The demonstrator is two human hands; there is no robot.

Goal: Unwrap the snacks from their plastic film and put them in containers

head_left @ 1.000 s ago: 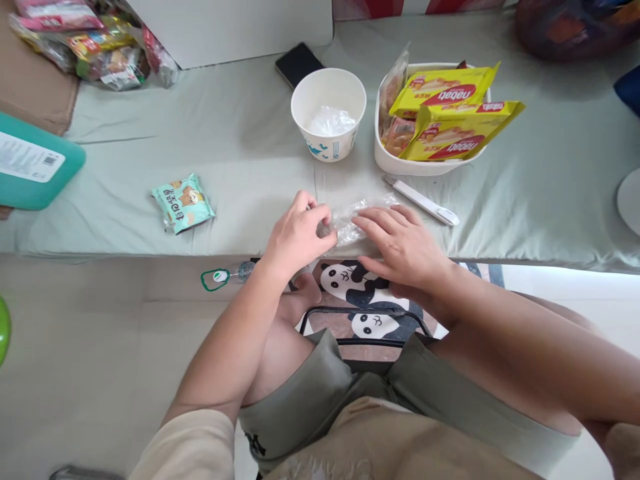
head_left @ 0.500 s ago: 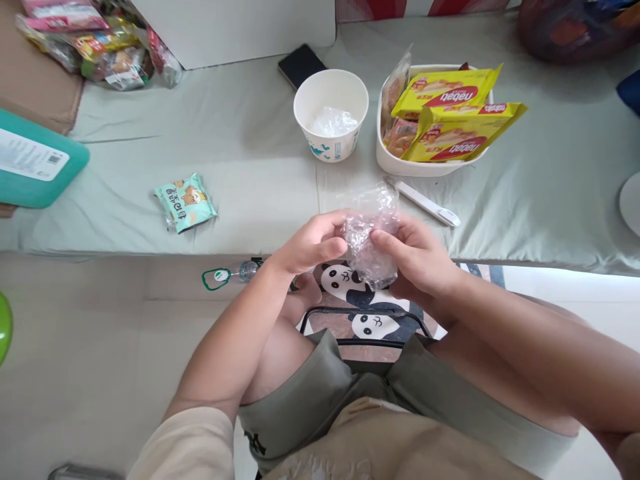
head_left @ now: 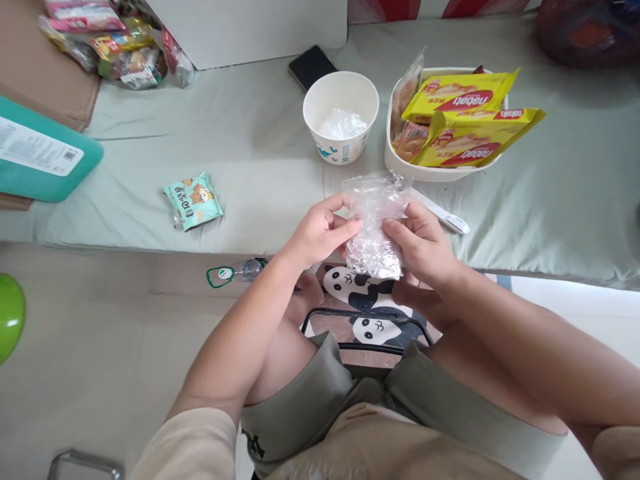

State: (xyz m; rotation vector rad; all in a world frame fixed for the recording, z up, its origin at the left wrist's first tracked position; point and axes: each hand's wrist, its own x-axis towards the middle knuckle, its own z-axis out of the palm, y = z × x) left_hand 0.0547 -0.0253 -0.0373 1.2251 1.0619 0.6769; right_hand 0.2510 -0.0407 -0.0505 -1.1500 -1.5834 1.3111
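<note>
A crinkled clear plastic bag is stretched between my two hands, over the near edge of the cloth-covered surface. My left hand pinches its left side between thumb and fingers. On the right side, my right hand grips it the same way. Just beyond, a white paper cup holds crumpled clear plastic. Partly behind my right hand lies a white box cutter or similar slim tool. A white tub with yellow nabati wafer packs stands to the right of the cup.
A small mint-green snack packet lies to the left. Behind the cup is a black phone. A teal container, a cardboard box and bagged snacks occupy the far left. Beneath the edge is a clear bottle.
My left hand has closed on the bag's left side. The bag is now spread wider and flatter between both hands. The view has shifted slightly.
</note>
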